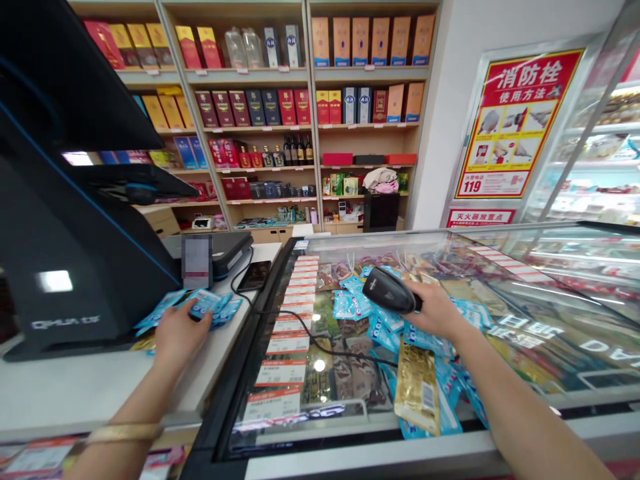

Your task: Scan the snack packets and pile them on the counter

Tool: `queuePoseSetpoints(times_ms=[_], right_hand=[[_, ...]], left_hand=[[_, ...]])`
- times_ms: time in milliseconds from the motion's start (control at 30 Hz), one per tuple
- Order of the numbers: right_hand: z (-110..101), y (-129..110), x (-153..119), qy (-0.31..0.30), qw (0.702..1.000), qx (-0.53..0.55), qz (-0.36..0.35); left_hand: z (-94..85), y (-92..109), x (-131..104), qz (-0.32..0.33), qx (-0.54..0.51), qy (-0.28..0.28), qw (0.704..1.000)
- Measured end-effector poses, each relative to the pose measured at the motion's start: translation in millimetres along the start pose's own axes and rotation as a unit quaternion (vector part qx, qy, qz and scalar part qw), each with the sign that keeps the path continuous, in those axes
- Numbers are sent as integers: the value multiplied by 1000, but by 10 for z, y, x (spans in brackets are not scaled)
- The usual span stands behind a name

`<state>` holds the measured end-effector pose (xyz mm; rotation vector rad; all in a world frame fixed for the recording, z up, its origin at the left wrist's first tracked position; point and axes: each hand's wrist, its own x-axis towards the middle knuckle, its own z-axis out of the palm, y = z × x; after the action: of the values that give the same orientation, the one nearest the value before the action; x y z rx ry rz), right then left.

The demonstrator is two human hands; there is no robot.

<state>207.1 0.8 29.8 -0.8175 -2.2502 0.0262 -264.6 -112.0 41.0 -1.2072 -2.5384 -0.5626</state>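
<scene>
My right hand (pixel 435 308) is wrapped around the handle of a black barcode scanner (pixel 389 291), its head pointing left above a glass-topped freezer (pixel 345 347). Beneath and around it, many small blue packets (pixel 353 301) lie scattered on the glass. A gold packet (pixel 417 387) with a barcode lies at the near side of this pile. On the white counter (pixel 75 387) at left, my left hand (pixel 183 330) is closed at the edge of a heap of blue packets (pixel 205 303), its fingers gripping one. The fingertips are partly hidden among the packets.
A dark checkout terminal (pixel 90 267) stands at left, with a small payment screen (pixel 197 261) and a phone (pixel 254 276) nearby. The scanner's cable (pixel 320 348) crosses the freezer top. Shelves of boxed bottles (pixel 250 110) line the back wall.
</scene>
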Motion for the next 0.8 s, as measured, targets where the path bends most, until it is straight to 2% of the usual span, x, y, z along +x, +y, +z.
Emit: queuePoseSetpoints(times_ms=[100,200,467,567,667,733,800], right_hand=[[14,23,-11,-6,1000,5,10],[20,33,-17,-10,1000,4,12],[6,-2,1,-10,1000,8,17],[9,14,6,-6,1000,11,17],[7,31,11,2,1000,14,16],[-3,34,17,7,1000,15,19],[-16,32,24,11,999,17,25]], left_hand=[[52,21,-50,30,75,22,996],[99,21,-85,49,106,51,992],[117,-36,-117,35,80,68,994],[85,-21,-134,10,73,66,995],[15,49,-150,23,36,119,992],[-52,158,-146,65,-6,166,984],[-120,337,-131,110,-47,180,976]])
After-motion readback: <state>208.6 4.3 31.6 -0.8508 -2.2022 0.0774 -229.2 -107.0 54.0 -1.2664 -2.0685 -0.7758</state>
